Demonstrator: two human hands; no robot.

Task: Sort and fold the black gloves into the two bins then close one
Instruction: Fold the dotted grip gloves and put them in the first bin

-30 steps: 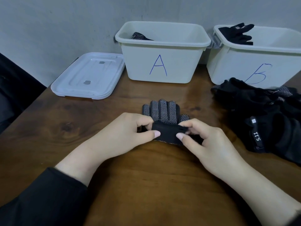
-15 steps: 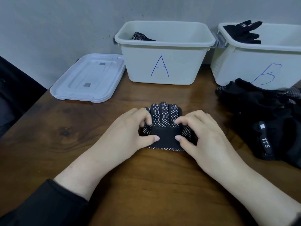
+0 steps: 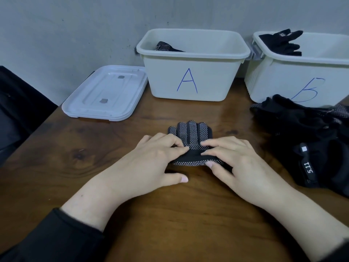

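Just one camera here, worn on the head, looking forward and down across the wooden table (image 3: 56, 148) from close up. It faces the grey wall (image 3: 66, 25) behind; wide-angle, so the edges bend a bit.

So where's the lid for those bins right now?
The white lid lies flat on the table's far left, just left of bin A.

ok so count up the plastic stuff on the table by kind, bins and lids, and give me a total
Bins: 2, bin A and bin B
Lids: 1, the lid lying flat left of bin A
Total: 3
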